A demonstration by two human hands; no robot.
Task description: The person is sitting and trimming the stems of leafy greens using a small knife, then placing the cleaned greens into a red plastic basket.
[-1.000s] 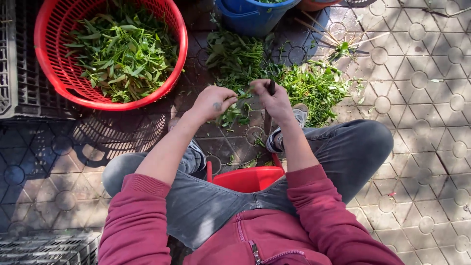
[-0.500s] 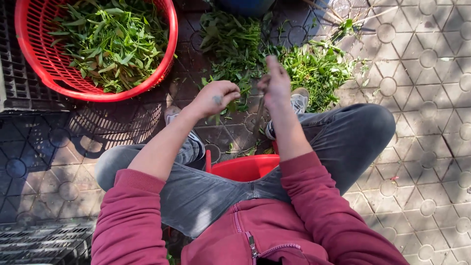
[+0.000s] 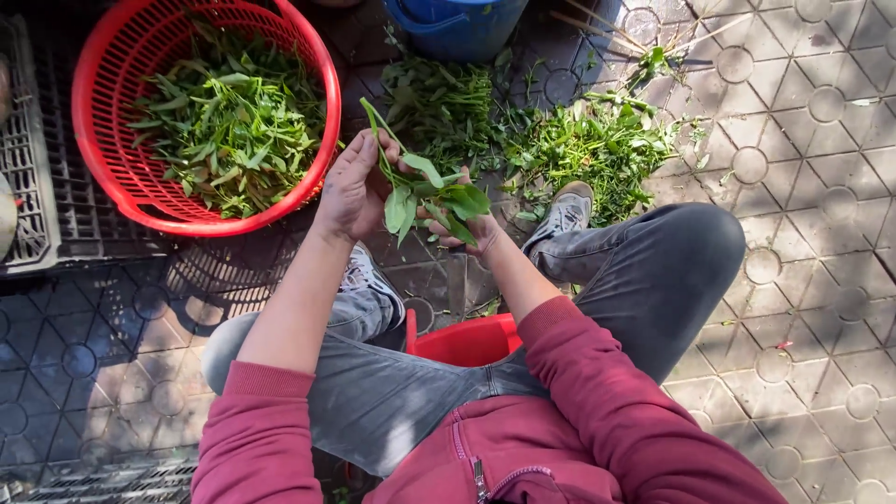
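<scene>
My left hand [image 3: 353, 189] and my right hand [image 3: 476, 227] hold a leafy green stalk [image 3: 425, 185] between them, above my knees. The left fingers pinch its upper stem, and the right hand grips the lower leaves. A red round basket [image 3: 315, 58] holding cut greens [image 3: 227, 121] sits just left of my left hand. Beyond the hands, loose piles of greens [image 3: 579, 149] lie on the paved ground.
A blue bucket [image 3: 457, 28] stands at the top centre. A dark plastic crate [image 3: 42, 196] lies under the basket at the left. I sit on a low red stool [image 3: 464, 341], with grey shoes [image 3: 563, 213] on patterned paving stones [image 3: 812, 233].
Both hands have lifted off the pile on the ground and come toward me with a leafy stalk. The view has shifted, so the basket sits further right.
</scene>
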